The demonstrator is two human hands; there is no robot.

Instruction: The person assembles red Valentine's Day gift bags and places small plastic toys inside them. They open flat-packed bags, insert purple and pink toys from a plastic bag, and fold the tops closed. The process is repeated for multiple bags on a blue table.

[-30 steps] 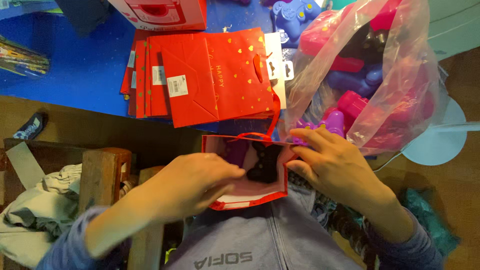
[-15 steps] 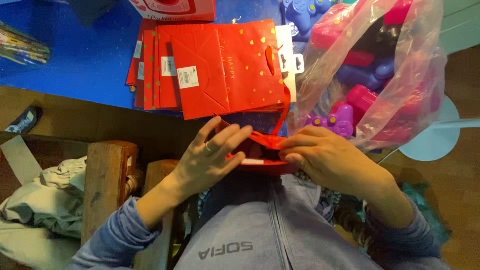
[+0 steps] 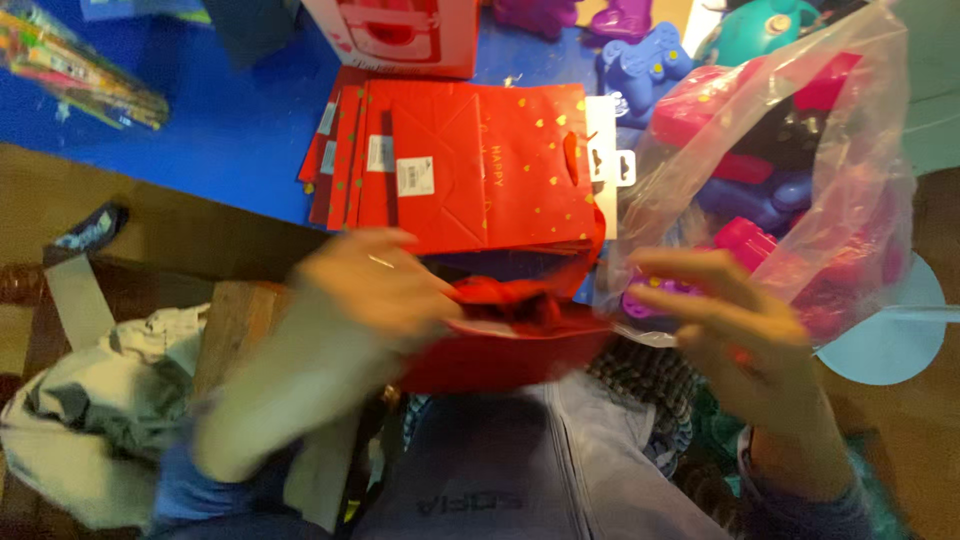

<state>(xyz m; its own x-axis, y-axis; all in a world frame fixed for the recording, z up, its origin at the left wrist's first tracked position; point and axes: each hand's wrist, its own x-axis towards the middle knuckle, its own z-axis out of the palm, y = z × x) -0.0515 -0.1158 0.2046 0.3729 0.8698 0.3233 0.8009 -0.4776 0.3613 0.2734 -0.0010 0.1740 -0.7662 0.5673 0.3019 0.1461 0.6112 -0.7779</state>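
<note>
The frame is motion-blurred. A small red gift bag (image 3: 510,340) sits open on my lap, just below the blue table's edge. My left hand (image 3: 375,290) grips its upper left rim. My right hand (image 3: 730,340) is at the bag's right edge with its fingers stretched toward the mouth; blur hides whether it grips. Above the hands, a stack of flat red gift bags with gold dots (image 3: 480,170) lies on the blue table (image 3: 230,130).
A clear plastic bag of pink and purple toys (image 3: 800,180) stands at the right, touching my right hand. A red-and-white box (image 3: 400,35) is at the back. Wrapped colourful sticks (image 3: 80,70) lie far left. Wooden furniture (image 3: 235,320) and crumpled cloth (image 3: 80,420) are at lower left.
The view shifted and blurred. Both hands moved apart along the bag's rim, the left one to the left, the right one to the right, and the bag's mouth spread wider.
</note>
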